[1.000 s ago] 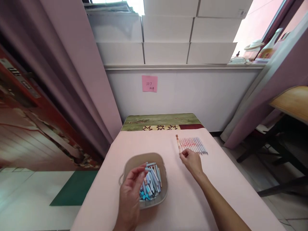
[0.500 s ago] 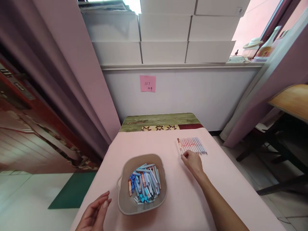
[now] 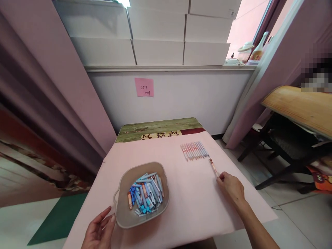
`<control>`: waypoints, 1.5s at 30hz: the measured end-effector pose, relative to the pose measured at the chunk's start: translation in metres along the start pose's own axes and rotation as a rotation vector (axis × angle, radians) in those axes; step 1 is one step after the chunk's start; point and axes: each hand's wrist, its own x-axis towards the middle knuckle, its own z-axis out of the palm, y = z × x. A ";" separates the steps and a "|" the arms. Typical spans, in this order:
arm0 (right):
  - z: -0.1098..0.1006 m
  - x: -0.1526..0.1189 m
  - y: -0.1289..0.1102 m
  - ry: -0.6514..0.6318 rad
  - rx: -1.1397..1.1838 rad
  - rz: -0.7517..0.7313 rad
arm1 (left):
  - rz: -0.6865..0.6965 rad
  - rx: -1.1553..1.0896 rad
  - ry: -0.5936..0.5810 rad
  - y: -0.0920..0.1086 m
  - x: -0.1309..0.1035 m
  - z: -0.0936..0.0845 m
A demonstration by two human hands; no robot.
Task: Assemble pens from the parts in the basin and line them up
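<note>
My right hand [image 3: 231, 188] pinches the lower end of a slim pen [image 3: 213, 167] with a brown top and a pale patterned barrel. The pen's top points away from me, close to the near right corner of a neat row of pens [image 3: 194, 151]. In that row, reddish-marked pens lie at the left and bluish ones at the right. A grey-brown plastic basin [image 3: 124, 180] holds blue and orange pen parts [image 3: 145, 193] in a loose heap. Beside its left rim is my left hand [image 3: 100, 228], fingers loosely curled and apart, holding nothing; thumb contact with the rim is unclear.
A pink cover [image 3: 186, 200] lies over the table, leaving its green wood-patterned far end [image 3: 160, 127] bare. White boxes [image 3: 158, 27] are stacked beyond, above a pink note [image 3: 144, 87] on the wall. A wooden desk [image 3: 301, 107] and dark chair [image 3: 287, 141] stand at the right.
My right hand has carried the brown-topped pen from the row's left end to its near right side. The view has turned right. My left hand is now closer to the basin.
</note>
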 end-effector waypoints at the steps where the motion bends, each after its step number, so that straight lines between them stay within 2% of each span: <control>1: 0.000 0.002 -0.001 0.000 -0.011 -0.004 | 0.002 -0.007 0.002 -0.001 -0.002 0.001; 6: 0.004 0.007 0.006 -0.021 -0.097 -0.037 | -0.002 0.008 0.067 -0.007 -0.013 0.006; 9: 0.005 0.004 0.011 0.000 -0.110 -0.048 | -0.029 -0.023 0.014 -0.013 -0.013 0.008; 12: -0.002 -0.009 -0.003 0.078 -0.029 -0.081 | -0.002 -0.072 -0.002 -0.020 -0.009 0.009; 15: -0.012 -0.037 -0.043 0.118 0.221 -0.255 | 0.026 -0.096 0.003 -0.023 -0.004 0.009; 17: -0.018 -0.059 -0.081 0.053 0.385 -0.490 | 0.048 -0.108 0.007 -0.022 -0.002 0.007; 19: -0.019 -0.080 -0.122 -0.038 0.442 -0.713 | 0.077 -0.084 0.017 -0.019 0.000 0.005; 21: -0.015 -0.095 -0.160 -0.110 0.359 -0.846 | 0.120 -0.047 0.027 -0.014 0.000 0.001; 23: -0.007 -0.102 -0.192 -0.166 0.152 -0.917 | 0.167 -0.035 0.031 -0.008 -0.001 -0.003; 24: -0.002 -0.102 -0.205 -0.181 0.027 -0.933 | 0.186 -0.038 0.032 -0.005 -0.002 -0.006; 27: 0.014 -0.094 -0.230 -0.206 -0.091 -0.918 | 0.224 -0.040 0.023 0.004 -0.005 -0.014; 30: 0.023 -0.085 -0.238 -0.213 -0.161 -0.889 | 0.291 0.001 -0.030 0.010 -0.006 -0.017; 32: 0.025 -0.083 -0.238 -0.214 -0.179 -0.875 | 0.386 0.078 -0.064 0.012 -0.006 -0.015; 36: 0.019 -0.092 -0.237 -0.254 -0.155 -0.906 | 0.583 0.263 -0.019 0.008 -0.004 -0.002; 38: 0.017 -0.099 -0.241 -0.277 -0.139 -0.935 | 0.582 0.275 0.014 0.001 -0.002 0.003; 40: 0.018 -0.105 -0.249 -0.288 -0.131 -0.958 | 0.523 0.236 0.023 -0.006 -0.001 0.006; 43: 0.025 -0.115 -0.265 -0.304 -0.143 -0.989 | 0.441 0.154 -0.010 -0.014 -0.001 0.005; 45: 0.032 -0.122 -0.274 -0.321 -0.166 -1.001 | 0.446 0.152 -0.048 -0.016 -0.001 0.005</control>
